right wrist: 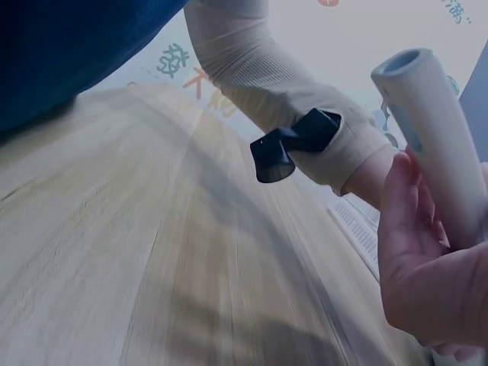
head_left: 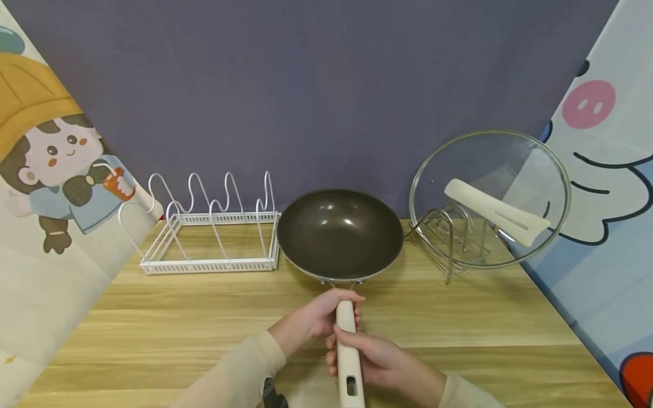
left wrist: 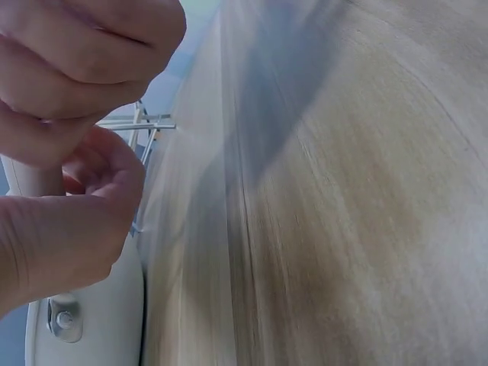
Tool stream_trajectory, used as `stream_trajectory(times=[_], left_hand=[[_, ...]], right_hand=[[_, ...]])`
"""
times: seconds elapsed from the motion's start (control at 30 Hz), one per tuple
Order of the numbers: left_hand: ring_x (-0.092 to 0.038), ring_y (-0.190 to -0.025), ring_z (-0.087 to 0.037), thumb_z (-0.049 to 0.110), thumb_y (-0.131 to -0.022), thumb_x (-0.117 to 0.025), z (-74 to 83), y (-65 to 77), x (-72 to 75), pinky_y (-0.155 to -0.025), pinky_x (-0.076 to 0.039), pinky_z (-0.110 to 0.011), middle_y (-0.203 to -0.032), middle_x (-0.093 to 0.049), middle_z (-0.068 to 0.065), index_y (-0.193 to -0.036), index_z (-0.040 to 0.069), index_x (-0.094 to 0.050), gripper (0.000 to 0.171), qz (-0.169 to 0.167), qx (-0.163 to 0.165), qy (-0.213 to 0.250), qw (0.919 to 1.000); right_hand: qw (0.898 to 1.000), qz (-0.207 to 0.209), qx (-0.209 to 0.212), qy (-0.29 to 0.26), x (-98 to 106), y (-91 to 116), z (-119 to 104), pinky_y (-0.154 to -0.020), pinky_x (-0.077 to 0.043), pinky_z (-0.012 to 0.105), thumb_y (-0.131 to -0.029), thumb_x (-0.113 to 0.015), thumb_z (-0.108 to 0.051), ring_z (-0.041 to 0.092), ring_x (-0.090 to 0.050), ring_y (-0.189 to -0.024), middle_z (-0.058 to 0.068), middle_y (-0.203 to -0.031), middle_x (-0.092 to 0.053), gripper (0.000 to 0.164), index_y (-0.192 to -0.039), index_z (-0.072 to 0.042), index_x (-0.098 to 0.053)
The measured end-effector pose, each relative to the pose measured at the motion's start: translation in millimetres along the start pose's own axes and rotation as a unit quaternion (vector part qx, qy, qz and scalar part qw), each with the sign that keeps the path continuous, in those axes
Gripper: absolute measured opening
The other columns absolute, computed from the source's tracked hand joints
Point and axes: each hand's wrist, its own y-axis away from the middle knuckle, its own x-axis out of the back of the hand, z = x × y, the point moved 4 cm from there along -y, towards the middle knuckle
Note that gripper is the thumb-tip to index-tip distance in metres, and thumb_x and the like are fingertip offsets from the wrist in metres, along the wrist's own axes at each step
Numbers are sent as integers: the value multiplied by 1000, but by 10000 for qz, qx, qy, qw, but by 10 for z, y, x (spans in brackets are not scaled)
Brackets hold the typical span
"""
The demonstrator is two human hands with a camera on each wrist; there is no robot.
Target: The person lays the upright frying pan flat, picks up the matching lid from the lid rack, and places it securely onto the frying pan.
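Note:
A dark-coated frying pan point(head_left: 339, 235) with a long cream handle point(head_left: 348, 362) is at the middle of the table, its handle pointing towards me. My left hand point(head_left: 323, 311) grips the handle close to the pan. Nearer to me, my right hand point(head_left: 377, 360) holds the same handle, with its thumb over the top and fingers curled beneath. The handle's end, with its hanging hole, sticks out past the right hand point(right wrist: 427, 282) in the right wrist view. In the left wrist view the pan's pale outer side point(left wrist: 91, 328) shows beside the wooden surface.
Left of the pan stands a white wire rack point(head_left: 209, 264) with several upright loops. At the right, a glass lid point(head_left: 479, 161) with a cream handle leans in a metal wire stand point(head_left: 450, 249). A dark grey wall point(head_left: 326, 96) rises behind the wooden table point(head_left: 153, 328).

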Motion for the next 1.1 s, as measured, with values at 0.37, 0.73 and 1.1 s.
stream_trajectory(times=[0.37, 0.73, 1.1], left_hand=[[-52, -68, -7, 15, -90, -53, 34, 105, -7, -69, -47, -21, -70, -56, 5, -78, 14, -56, 12, 15, -298, -299, 9991], [-55, -90, -15, 8, -91, -53, 70, 359, -9, -77, -53, -21, -99, -56, -6, -104, 3, -51, 14, 206, -313, -515, 9980], [-60, -85, -15, 7, -91, -56, 15, 493, -32, -79, -57, -23, -97, -58, -7, -108, -2, -54, 19, 357, -375, -582, 9970]], right_hand=[[9964, -509, -47, 676, 230, 208, -42, -89, -54, 25, -106, -28, -31, 10, -66, -105, -2, -113, -70, 35, -119, -13, -56], [9844, -371, -241, 1703, 529, 488, -320, -88, -57, 29, -105, -34, -21, 13, -68, -102, 1, -112, -70, 40, -130, 7, -49], [9219, 1979, -112, 3330, 1009, 628, -725, -88, -58, 39, -101, -47, -30, 25, -69, -99, 25, -115, -65, 53, -126, 17, -44]])
